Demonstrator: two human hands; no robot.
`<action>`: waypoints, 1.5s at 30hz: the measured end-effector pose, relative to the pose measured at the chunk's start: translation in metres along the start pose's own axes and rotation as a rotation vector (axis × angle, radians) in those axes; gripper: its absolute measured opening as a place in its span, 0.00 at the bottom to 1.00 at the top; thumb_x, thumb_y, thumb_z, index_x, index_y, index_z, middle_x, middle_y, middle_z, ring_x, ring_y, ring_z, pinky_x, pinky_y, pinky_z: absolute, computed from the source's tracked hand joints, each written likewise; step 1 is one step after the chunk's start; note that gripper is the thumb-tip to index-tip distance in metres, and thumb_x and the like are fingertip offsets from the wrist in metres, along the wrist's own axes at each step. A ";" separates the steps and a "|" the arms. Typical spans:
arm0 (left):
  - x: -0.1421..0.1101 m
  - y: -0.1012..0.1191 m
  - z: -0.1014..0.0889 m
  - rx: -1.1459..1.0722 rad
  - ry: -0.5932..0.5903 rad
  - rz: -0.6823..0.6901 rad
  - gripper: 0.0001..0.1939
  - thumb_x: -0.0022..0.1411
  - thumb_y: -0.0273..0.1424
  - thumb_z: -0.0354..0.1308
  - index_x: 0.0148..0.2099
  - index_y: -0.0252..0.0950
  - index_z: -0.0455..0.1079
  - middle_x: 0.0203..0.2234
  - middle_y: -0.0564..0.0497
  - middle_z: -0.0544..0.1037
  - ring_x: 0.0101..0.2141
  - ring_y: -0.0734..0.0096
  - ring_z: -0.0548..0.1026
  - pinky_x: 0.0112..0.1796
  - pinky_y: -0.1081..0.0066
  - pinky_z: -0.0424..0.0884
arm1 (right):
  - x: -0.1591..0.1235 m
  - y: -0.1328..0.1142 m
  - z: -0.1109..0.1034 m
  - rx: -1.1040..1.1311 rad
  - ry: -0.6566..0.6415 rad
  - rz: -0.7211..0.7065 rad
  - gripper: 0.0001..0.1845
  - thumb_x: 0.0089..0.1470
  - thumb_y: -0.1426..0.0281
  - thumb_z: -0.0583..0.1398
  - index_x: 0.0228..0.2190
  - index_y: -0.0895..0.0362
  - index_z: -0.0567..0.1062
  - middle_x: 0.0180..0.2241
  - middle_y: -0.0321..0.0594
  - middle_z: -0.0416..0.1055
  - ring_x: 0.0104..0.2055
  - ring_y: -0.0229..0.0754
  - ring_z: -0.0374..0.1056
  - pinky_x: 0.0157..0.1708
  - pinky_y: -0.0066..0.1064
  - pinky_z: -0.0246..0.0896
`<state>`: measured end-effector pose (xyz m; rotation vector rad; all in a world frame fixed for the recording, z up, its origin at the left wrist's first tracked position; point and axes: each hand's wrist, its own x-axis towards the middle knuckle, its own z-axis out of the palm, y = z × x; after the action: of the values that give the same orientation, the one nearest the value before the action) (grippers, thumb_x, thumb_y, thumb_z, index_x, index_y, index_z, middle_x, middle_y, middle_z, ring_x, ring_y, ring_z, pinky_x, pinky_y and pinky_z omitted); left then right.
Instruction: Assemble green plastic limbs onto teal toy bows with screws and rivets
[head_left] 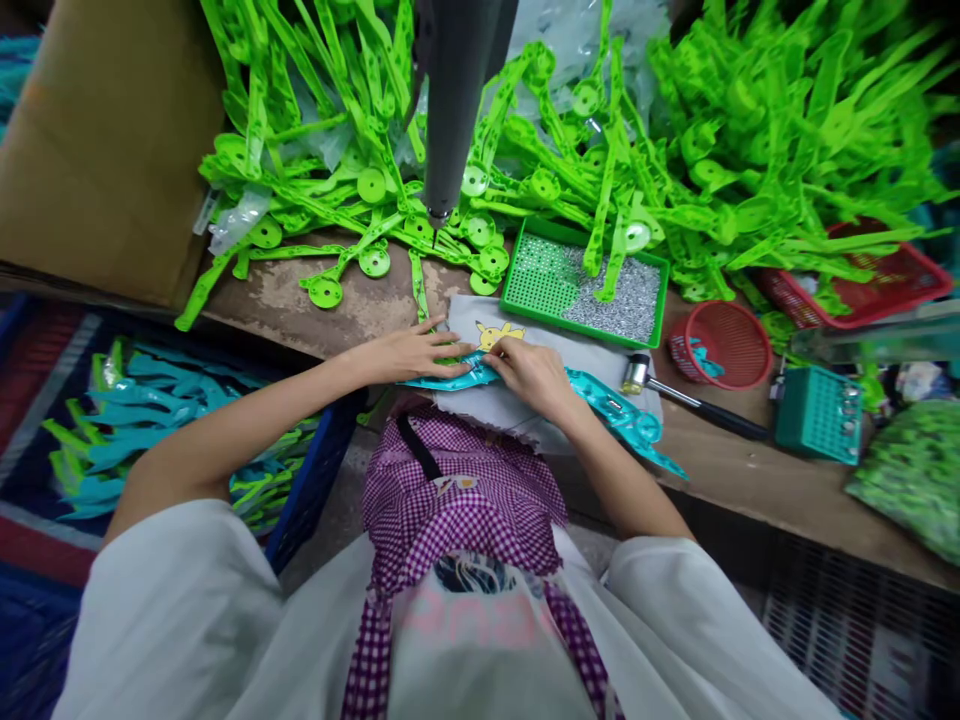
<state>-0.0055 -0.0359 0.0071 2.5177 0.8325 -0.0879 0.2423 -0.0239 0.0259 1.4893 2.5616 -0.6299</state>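
A long turquoise plastic part [622, 412] lies across a pale cloth [465, 312] at the bench's front edge, passing beneath both hands. My left hand [409, 355] rests over its left end, fingers stretched out and spread. A little bright green plastic shows under those fingers. My right hand [534, 378] is closed in a pinch against the turquoise part's middle; whatever its fingertips hold is hidden. Just beyond the hands stands a green tray [536, 275], partly filled with small metal pieces [622, 300]. Two green parts [616, 255] lean over its edge.
Overhead, a dark machine column [457, 110] ends in a thin tip. Green plastic parts [750, 150] pile up behind. To the right are a hammer [701, 408], a red basket [739, 345] and a teal basket [817, 415]. A cardboard box [105, 150] and blue crate [304, 510] flank the left.
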 end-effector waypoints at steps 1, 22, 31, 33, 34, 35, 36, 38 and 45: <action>0.000 0.000 0.000 0.005 0.005 0.006 0.33 0.62 0.18 0.51 0.64 0.55 0.65 0.67 0.55 0.67 0.69 0.64 0.60 0.69 0.52 0.50 | -0.003 0.001 0.000 -0.018 0.011 0.008 0.15 0.68 0.62 0.52 0.43 0.56 0.76 0.44 0.46 0.81 0.41 0.46 0.73 0.33 0.32 0.49; 0.000 -0.007 0.005 0.212 0.092 0.145 0.30 0.65 0.17 0.50 0.64 0.49 0.65 0.67 0.49 0.67 0.66 0.62 0.65 0.67 0.53 0.53 | -0.025 0.013 0.001 -0.087 0.012 0.317 0.17 0.66 0.60 0.53 0.41 0.55 0.78 0.38 0.46 0.82 0.36 0.48 0.74 0.31 0.33 0.45; 0.000 -0.011 0.007 0.309 0.120 0.200 0.32 0.64 0.17 0.54 0.66 0.48 0.63 0.67 0.47 0.68 0.65 0.60 0.66 0.67 0.54 0.54 | -0.026 0.001 -0.007 -0.208 -0.047 0.213 0.16 0.68 0.66 0.49 0.46 0.54 0.75 0.45 0.47 0.79 0.42 0.47 0.72 0.29 0.35 0.39; 0.000 -0.010 0.006 0.332 0.075 0.183 0.31 0.65 0.18 0.53 0.66 0.48 0.62 0.67 0.47 0.67 0.65 0.60 0.65 0.67 0.53 0.53 | -0.022 0.001 -0.010 -0.218 -0.076 0.230 0.17 0.68 0.66 0.48 0.46 0.54 0.75 0.45 0.46 0.80 0.40 0.47 0.72 0.28 0.35 0.39; 0.000 -0.010 0.006 0.333 0.058 0.178 0.32 0.65 0.18 0.53 0.66 0.48 0.62 0.68 0.47 0.66 0.66 0.59 0.64 0.67 0.53 0.52 | -0.020 0.002 -0.010 -0.220 -0.090 0.241 0.16 0.67 0.66 0.49 0.45 0.54 0.75 0.44 0.47 0.80 0.38 0.46 0.72 0.28 0.35 0.39; 0.000 -0.009 0.006 0.324 0.046 0.174 0.32 0.64 0.17 0.53 0.66 0.48 0.63 0.68 0.48 0.66 0.66 0.59 0.64 0.67 0.52 0.52 | -0.018 0.003 -0.011 -0.221 -0.103 0.251 0.16 0.66 0.66 0.50 0.45 0.54 0.76 0.42 0.47 0.81 0.37 0.47 0.72 0.29 0.35 0.39; 0.000 -0.009 0.006 0.306 0.040 0.175 0.32 0.63 0.16 0.52 0.65 0.49 0.64 0.68 0.50 0.65 0.67 0.60 0.63 0.67 0.52 0.52 | -0.017 0.004 -0.010 -0.220 -0.114 0.259 0.16 0.66 0.66 0.50 0.44 0.55 0.76 0.41 0.47 0.81 0.36 0.47 0.73 0.29 0.35 0.39; 0.001 -0.009 0.005 0.245 0.037 0.192 0.32 0.62 0.16 0.52 0.62 0.50 0.67 0.68 0.54 0.65 0.68 0.61 0.61 0.66 0.53 0.55 | -0.014 0.007 -0.009 -0.216 -0.125 0.269 0.17 0.65 0.64 0.51 0.43 0.55 0.77 0.39 0.49 0.81 0.36 0.48 0.73 0.29 0.35 0.39; 0.006 -0.004 -0.004 -0.049 -0.030 0.146 0.31 0.66 0.17 0.50 0.62 0.55 0.68 0.60 0.60 0.75 0.64 0.70 0.68 0.68 0.66 0.55 | -0.015 0.006 -0.010 -0.199 -0.149 0.283 0.18 0.65 0.64 0.49 0.44 0.56 0.77 0.40 0.51 0.81 0.38 0.50 0.74 0.30 0.35 0.44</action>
<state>-0.0034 -0.0278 0.0078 2.5161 0.6295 -0.0564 0.2559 -0.0289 0.0378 1.6256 2.1767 -0.4169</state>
